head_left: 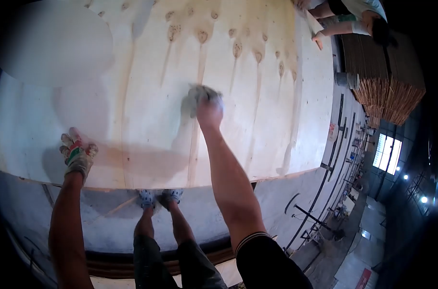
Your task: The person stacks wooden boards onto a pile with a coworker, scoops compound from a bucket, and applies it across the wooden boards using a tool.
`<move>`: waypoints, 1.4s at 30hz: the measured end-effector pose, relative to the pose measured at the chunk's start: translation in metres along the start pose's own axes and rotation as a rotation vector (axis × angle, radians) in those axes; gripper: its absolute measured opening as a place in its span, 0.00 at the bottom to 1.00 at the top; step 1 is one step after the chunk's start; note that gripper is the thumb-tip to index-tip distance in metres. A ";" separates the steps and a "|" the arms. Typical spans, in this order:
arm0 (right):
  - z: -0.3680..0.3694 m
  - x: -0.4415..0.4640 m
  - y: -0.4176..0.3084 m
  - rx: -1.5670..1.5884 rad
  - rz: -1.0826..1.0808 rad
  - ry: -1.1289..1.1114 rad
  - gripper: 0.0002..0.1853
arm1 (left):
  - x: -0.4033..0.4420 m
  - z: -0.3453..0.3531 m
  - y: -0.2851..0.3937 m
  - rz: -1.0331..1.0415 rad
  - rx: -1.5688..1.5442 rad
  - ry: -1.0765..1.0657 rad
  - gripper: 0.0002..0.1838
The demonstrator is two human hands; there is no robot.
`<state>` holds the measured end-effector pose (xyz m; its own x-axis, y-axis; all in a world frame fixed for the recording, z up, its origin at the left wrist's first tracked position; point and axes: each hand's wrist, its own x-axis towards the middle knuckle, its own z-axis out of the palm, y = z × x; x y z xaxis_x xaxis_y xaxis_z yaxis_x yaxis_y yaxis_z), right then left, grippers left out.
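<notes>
A large pale plywood sheet [156,120] with dark knots fills the upper part of the view. My left hand [78,153], in a stained glove with red and green marks, rests on the sheet near its front edge, fingers spread. Farther in, about the middle of the sheet, is my right hand [207,103], gloved and blurred by motion. Its fingers are hard to make out, and I cannot tell whether anything is in them. A dark shadow lies beside each hand.
A co-worker [363,21] leans at the sheet's top right corner, a hand on its edge. Stacked brown sheets [390,91] stand at the right. My shoes [161,197] are below the front edge. A metal stand [315,216] is at the lower right.
</notes>
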<state>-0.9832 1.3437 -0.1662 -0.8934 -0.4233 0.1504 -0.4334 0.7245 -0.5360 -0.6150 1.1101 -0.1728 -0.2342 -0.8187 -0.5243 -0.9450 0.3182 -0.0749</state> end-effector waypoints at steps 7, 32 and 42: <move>-0.087 -0.109 0.031 0.061 -0.568 -0.340 0.23 | -0.017 -0.030 0.012 0.072 0.032 -0.003 0.49; -0.049 -0.267 -0.008 0.011 -0.194 -0.116 0.08 | 0.069 0.039 -0.063 0.173 0.223 0.115 0.39; -0.273 -0.298 0.188 -0.372 0.059 -0.191 0.28 | -0.362 0.088 0.182 0.647 -0.784 -0.543 0.26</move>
<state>-0.8307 1.7543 -0.0845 -0.8954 -0.4428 -0.0472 -0.4262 0.8829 -0.1973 -0.6822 1.5063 -0.0714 -0.7780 -0.2360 -0.5823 -0.6102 0.0631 0.7897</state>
